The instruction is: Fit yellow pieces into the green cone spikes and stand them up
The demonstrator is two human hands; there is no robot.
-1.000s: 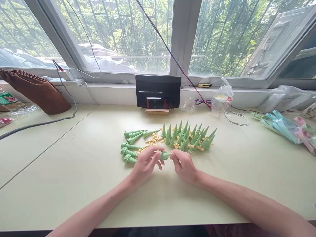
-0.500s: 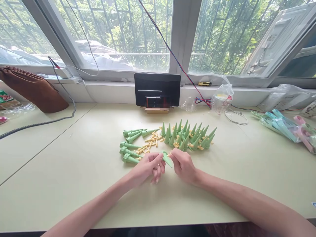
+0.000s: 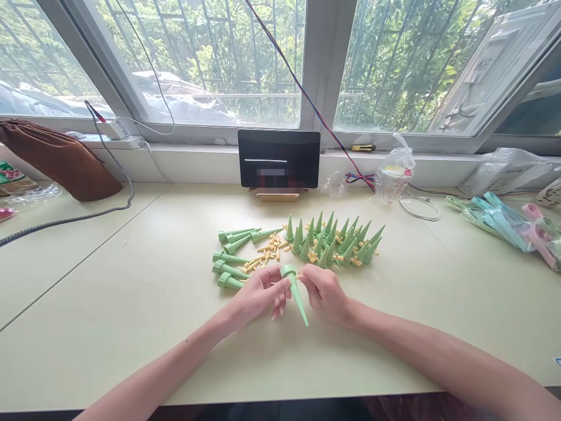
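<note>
My left hand (image 3: pixel 258 295) pinches the wide end of a green plastic cone spike (image 3: pixel 295 294), whose tip points down toward me. My right hand (image 3: pixel 323 292) is closed beside the cone's wide end and pinches a small yellow part (image 3: pixel 300 275) against it. Behind my hands lie several finished green cones (image 3: pixel 232 259) on their sides at the left, loose yellow parts (image 3: pixel 269 250) in the middle, and a cluster of upright green cones (image 3: pixel 335 240) at the right, all on the pale green table (image 3: pixel 131 280).
A dark tablet (image 3: pixel 279 159) stands on a wooden stand at the window ledge. A brown pouch (image 3: pixel 61 158) and a grey cable (image 3: pixel 65 220) lie at the left. A plastic bag (image 3: pixel 394 169), a white cord (image 3: pixel 419 210) and pastel clips (image 3: pixel 504 225) lie at the right.
The green cone has turned from lying sideways between my hands to pointing tip-down toward me. Both hands stay close together at the same spot.
</note>
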